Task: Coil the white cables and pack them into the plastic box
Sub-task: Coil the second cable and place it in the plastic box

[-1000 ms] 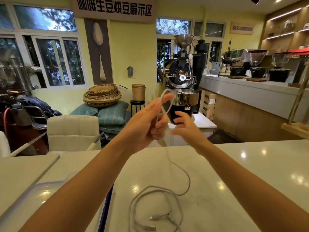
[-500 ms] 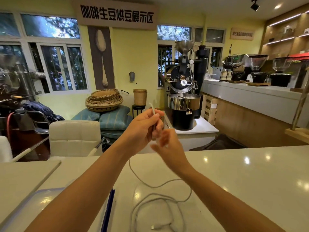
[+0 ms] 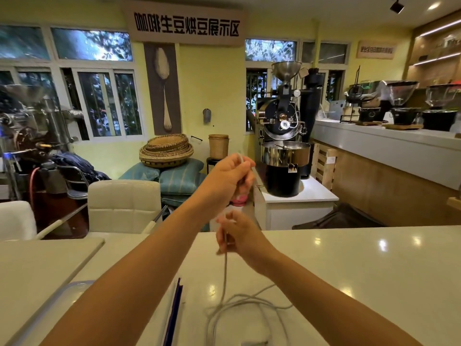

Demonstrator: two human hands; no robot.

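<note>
While both arms reached out over the white counter (image 3: 354, 260), the left hand (image 3: 228, 177) was held up highest, its fingers curled tight round the upper end of a white cable (image 3: 225, 273); a short bit of the cable stuck up above the fist. Just below it, the right hand (image 3: 243, 237) had its fingers bent in round the same cable and pinched it, though motion blur hid the exact grip. From the right hand the cable hung straight down to the counter, where the rest of it lay in loose, uneven loops between the two forearms, with part of it running off the bottom edge of the view.

A clear plastic box (image 3: 47, 313) sat at the lower left, partly under the left forearm, with a dark blue strip (image 3: 174, 310) along its near-right edge. None of the cable lay in the box.

Beyond the counter stood a white padded chair (image 3: 123, 203), stacked woven baskets (image 3: 166, 151) on teal cushions (image 3: 179, 178), and a black coffee roaster (image 3: 283, 121) on a white stand.
</note>
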